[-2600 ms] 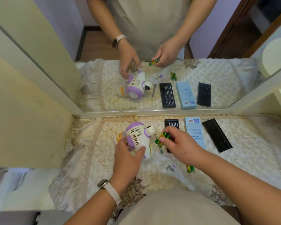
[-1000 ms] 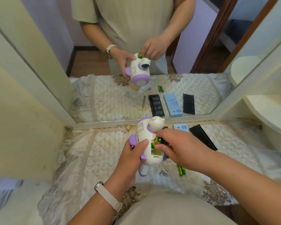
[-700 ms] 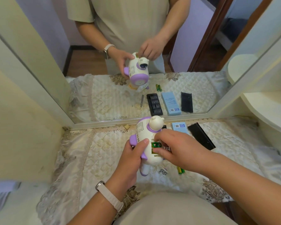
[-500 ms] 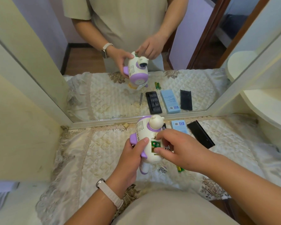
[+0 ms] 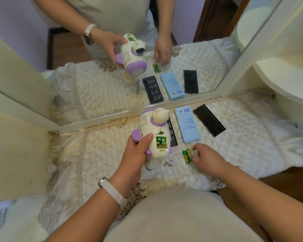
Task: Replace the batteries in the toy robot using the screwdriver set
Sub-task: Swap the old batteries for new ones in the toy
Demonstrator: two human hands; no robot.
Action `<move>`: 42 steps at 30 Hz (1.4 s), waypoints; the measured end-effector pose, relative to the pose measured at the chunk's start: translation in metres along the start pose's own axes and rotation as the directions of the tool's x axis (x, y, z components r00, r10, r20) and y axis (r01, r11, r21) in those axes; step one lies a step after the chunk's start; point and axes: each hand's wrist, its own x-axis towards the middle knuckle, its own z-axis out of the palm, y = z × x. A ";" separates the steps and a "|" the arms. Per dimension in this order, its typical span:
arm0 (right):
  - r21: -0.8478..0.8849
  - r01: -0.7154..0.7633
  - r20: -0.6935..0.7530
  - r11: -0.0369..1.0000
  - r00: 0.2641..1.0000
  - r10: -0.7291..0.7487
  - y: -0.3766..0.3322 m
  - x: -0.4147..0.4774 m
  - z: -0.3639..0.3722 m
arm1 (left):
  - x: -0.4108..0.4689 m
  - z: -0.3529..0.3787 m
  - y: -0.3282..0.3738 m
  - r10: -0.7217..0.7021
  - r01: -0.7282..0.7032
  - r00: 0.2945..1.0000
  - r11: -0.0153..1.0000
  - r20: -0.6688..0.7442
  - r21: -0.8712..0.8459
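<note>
Cream quilted cloth covers the bench [image 5: 252,145], where the left hand [image 5: 136,158] grips the white-and-purple plastic toy robot [image 5: 152,123] just above it. Empty and loose-fingered, the right hand [image 5: 208,157] hovers at two green-and-yellow batteries [image 5: 187,155] lying right of the robot. Its back compartment [image 5: 160,143] is uncovered and looks part-filled; loading and closing remain. The robot's long axis runs away from the person, head farthest.

Legible text: none.

1. Blue box [image 5: 187,126], lying just beyond the fingertips of the right hand [image 5: 207,157]: a white barcode sticker at its far end and a block of fine print mid-face, both too small to read.
2. Two batteries [image 5: 187,155], just beside the same fingertips: green-and-gold wrappers, lettering not resolvable.
3. Toy robot [image 5: 145,127], gripped by the left hand [image 5: 135,154]: a small yellowish mark below the open battery bay, beside the thumb, unreadable.
</note>
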 end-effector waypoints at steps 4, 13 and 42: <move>-0.011 -0.001 -0.013 1.000 1.000 0.001 0.008 0.002 0.019 | 0.002 0.006 0.000 -0.006 0.004 0.999 0.999 0.036 0.049; 0.077 -0.019 -0.085 0.997 0.996 0.026 0.004 0.005 0.042 | 0.000 0.011 0.000 -0.010 -0.002 0.994 0.994 0.110 0.109; 0.355 0.625 -0.355 0.695 0.778 -0.519 -0.088 -0.097 -0.129 | -0.058 0.046 0.071 0.278 -0.282 0.959 0.953 -0.047 -0.112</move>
